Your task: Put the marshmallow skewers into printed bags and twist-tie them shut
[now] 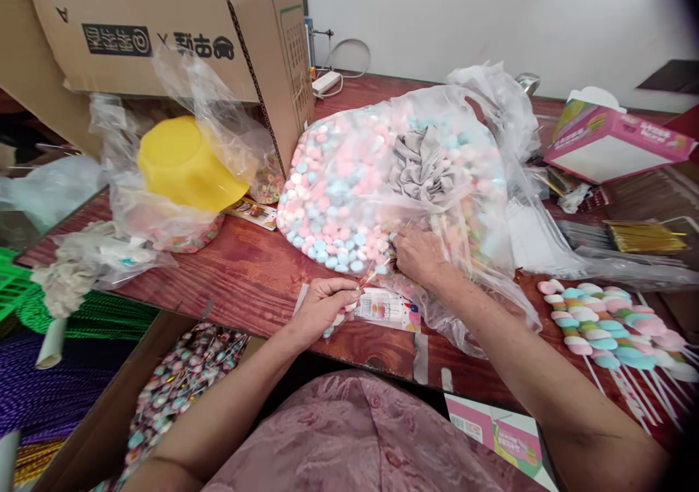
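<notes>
My left hand (pixel 330 304) is closed in a pinch near the table's front edge. Pink, white and blue marshmallow pieces show below its fingers, and a thin stick-like piece (pixel 371 277) points up and right from the fingertips; it looks like a marshmallow skewer, partly hidden by the hand. My right hand (pixel 419 255) has its fingers curled at the front edge of a large clear bag of marshmallows (pixel 338 186). What those fingers hold, if anything, is hidden. Beneath and beside the left hand lies a printed clear packet (pixel 385 308).
Skewered marshmallows on white sticks (pixel 611 324) lie at the right, near gold twist ties (pixel 647 237). A cardboard box (pixel 164 41), a yellow bowl (pixel 188 164) and plastic bags stand left. Grey cloth (pixel 420 168) sits on the bag. A pink carton (pixel 617 139) is at back right.
</notes>
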### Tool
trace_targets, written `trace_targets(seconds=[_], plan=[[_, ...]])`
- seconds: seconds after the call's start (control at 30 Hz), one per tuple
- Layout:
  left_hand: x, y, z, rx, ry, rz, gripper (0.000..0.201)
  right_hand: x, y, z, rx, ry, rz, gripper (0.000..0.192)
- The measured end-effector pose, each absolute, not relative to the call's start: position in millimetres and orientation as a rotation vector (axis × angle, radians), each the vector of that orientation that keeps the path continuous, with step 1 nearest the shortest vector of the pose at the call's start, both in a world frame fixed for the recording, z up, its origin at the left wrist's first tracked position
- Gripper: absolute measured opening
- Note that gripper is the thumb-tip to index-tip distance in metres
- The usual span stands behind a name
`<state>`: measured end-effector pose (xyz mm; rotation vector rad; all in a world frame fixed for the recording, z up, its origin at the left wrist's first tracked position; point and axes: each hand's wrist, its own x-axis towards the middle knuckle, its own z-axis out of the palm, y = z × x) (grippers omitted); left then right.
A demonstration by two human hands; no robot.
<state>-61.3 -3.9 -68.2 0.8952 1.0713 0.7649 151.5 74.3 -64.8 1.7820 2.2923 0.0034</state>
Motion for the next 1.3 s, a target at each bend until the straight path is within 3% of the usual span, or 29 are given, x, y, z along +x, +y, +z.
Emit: trace_targets(seconds=[0.23,0.33,0.6,0.73,0.87,1.1,1.3], plan=[[-59,-12,-68,0.934,1.05,0.779,0.032,171,66,-63,2.011,2.373,0.164,0.028],[-62,-14,-73,0.918,1.075,0.791,0.035,181,63,-58,2.209,2.458,0.072,0.023],[-56,-11,-80,0.801,1.069,0.902,0.036,192,42,-56,2.479,2.918,-0.963,0.022],[-50,-10,-82,0.813,1.063,0.934,0.034,196,41,-57,2.379,2.867,-0.485,0.023],[-43,-14,-83,0.833,1.092,0.882,0.035,192,54,-55,1.896,2.618,0.032,0.03],[-42,-17,-80,0.836,1.111,0.839,0.039,186,74,-55,1.624,2.553,0.105,0.025],[-48,-15,-74,0.776,1.142,0.826,0.045,204,68,-56,1.878,2.59,0.087,0.033]])
